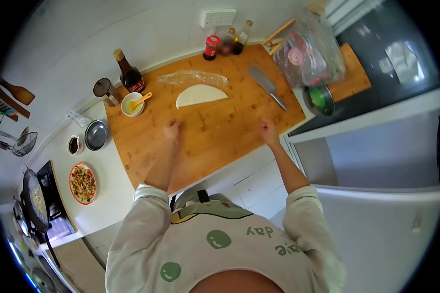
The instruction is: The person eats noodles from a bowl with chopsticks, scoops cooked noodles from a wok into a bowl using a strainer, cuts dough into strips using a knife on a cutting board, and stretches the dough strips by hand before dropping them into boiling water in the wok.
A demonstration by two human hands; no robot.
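My left hand [172, 131] hovers over or rests on the wooden board [215, 139], its fingers curled and slightly blurred. Near the board's right edge is my right hand [267, 131], also closed, with nothing visible in it. Beyond and between the two hands lies a half-moon sheet of white dough [200, 95], its straight edge towards me. Crumpled clear plastic wrap [193, 77] stretches just behind the dough. A cleaver [265, 83] lies flat further back than my right hand. Neither hand touches the dough or the cleaver.
A white bowl [133, 104] with a yellow brush stands at the board's left, beside a dark sauce bottle [130, 73]. A red-lidded jar [211, 47] is at the back. To the left are a plate of chopped filling [83, 183] and a wok [35, 199].
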